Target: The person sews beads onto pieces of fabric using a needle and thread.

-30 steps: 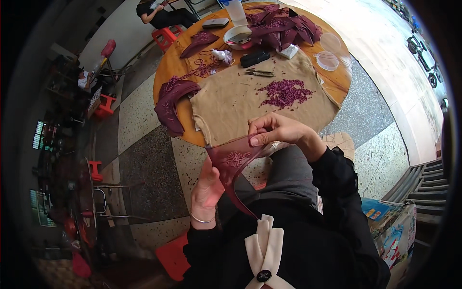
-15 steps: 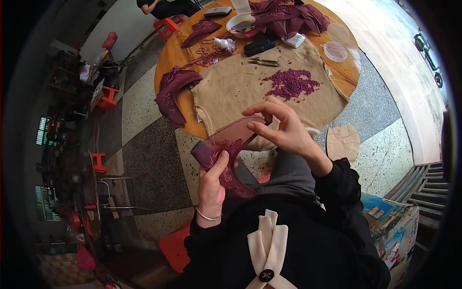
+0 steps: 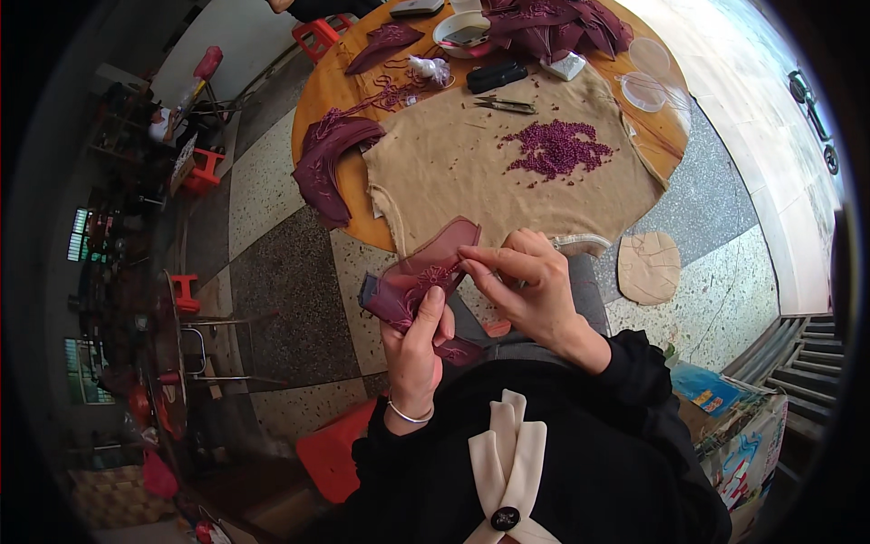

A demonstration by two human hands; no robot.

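Note:
My left hand (image 3: 415,349) grips a sheer burgundy piece of fabric (image 3: 456,232) with pink embroidery, thumb on top and fingers curled beneath. A small dark blue block-like thing shows at its left edge. At the fabric's right edge, my right hand (image 3: 530,290) pinches thumb and forefinger together; what lies between those fingertips is too small to make out. Both hands are above my lap, just short of the round table's near edge. Beyond them a tan cloth (image 3: 435,181) covers part of the tabletop, with a heap of purple beads (image 3: 557,148) on it.
Thread snips (image 3: 506,105) and a black case (image 3: 496,78) lie behind the beads. More burgundy pieces (image 3: 333,172) rest at the table's left, and a pile (image 3: 553,29) sits at the back. Clear plastic lids (image 3: 643,91) are at the right. A red stool (image 3: 335,458) stands beside me.
My right hand has come down and inward, its raised, parted fingers now pinched at the fabric's edge. The left hand has shifted slightly right, still holding the fabric.

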